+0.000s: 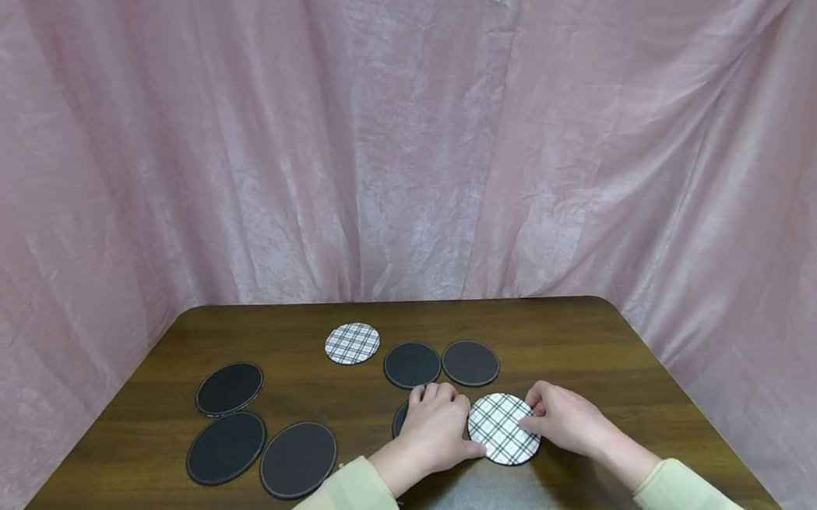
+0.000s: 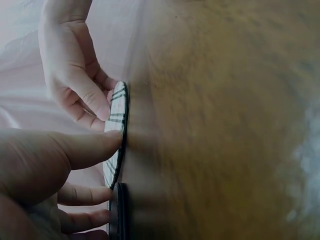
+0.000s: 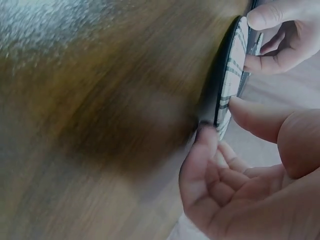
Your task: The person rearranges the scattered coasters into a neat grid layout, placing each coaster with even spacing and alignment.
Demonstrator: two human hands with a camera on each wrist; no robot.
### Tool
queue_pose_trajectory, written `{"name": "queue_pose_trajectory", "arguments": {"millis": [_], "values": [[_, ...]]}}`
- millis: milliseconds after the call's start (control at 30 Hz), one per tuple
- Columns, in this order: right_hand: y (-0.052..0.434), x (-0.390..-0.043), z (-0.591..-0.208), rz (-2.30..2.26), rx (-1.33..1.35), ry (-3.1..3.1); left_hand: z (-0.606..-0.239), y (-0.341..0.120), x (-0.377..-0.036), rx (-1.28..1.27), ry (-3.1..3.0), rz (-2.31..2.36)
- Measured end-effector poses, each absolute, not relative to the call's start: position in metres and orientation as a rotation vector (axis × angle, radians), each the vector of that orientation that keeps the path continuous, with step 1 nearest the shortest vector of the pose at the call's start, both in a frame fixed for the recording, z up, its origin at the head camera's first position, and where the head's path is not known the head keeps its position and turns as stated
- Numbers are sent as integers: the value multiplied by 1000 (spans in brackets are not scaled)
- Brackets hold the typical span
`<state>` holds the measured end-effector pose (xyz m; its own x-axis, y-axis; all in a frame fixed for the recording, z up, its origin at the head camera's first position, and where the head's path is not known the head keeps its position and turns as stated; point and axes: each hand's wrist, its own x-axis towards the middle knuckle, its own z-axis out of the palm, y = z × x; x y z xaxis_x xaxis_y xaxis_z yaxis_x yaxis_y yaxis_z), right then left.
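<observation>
A round coaster (image 1: 502, 430) with a white-and-black plaid face lies between the two hands, its dark edge showing in both wrist views. My right hand (image 1: 569, 423) pinches its right side, thumb on the plaid face and a fingertip at the rim (image 3: 218, 120). The left hand (image 1: 433, 433) touches the left side of the same coaster with its thumb (image 2: 95, 149). Its other fingers rest over a dark round coaster (image 1: 399, 419), mostly hidden under that hand. In the left wrist view, the dark coaster (image 2: 120, 212) sits right beside the plaid one.
Behind the hands lie a black coaster (image 1: 412, 365) and a dark brown coaster (image 1: 470, 363), side by side. Farther back is another plaid coaster (image 1: 352, 343). At left are two black coasters (image 1: 226, 448) and a brown one (image 1: 298, 460). A pink curtain (image 1: 401, 131) hangs behind the wooden table (image 1: 279, 325).
</observation>
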<state>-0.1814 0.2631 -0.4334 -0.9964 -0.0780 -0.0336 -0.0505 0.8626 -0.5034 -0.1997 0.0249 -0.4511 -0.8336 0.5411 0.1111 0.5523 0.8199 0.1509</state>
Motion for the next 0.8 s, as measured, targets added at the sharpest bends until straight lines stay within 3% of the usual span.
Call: {"name": "queue_pose_trajectory", "arguments": {"millis": [367,800], "values": [[268,-185,-437,-1355,-34,2650,-452,23,-203,-899,-2956,-338],[257,-195,-440,-1151,-28,2825,-452,19,-211,-839,-2981,-332]]}}
